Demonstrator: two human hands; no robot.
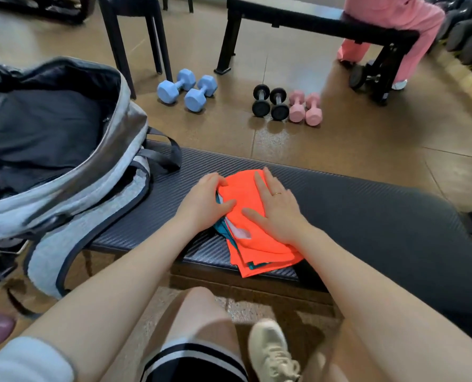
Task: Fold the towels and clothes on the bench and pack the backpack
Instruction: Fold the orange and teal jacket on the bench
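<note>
My shoe (273,351), cream with laces, sits lowest in view, cut off by the bottom edge, next to the striped hem of my shorts (193,359). Above it the bench (367,216): black padded top, fine ribbed weave texture, rounded right end. On the near edge lies the folded orange cloth (257,238), thin smooth fabric in a rough rectangle, teal layers peeking out at its left and bottom edges, a small white patch too; can't tell if the teal is a separate garment. My left hand (206,201) grips the cloth's left edge, fingers curled over it, thumb on top. My right hand (277,208) lies flat on the cloth, fingers straight and spread, ring on one finger. At the bench's left end the backpack (91,194), grey heathered fabric with dark piping, stands unzipped, dark lining inside, contents unclear, left part cropped. On the brown tiled floor beyond: blue dumbbells (186,89), black dumbbells (270,104), pink dumbbells (305,108). Farthest, a second bench (298,20) with a person in pink (394,17), mostly cut off.
</note>
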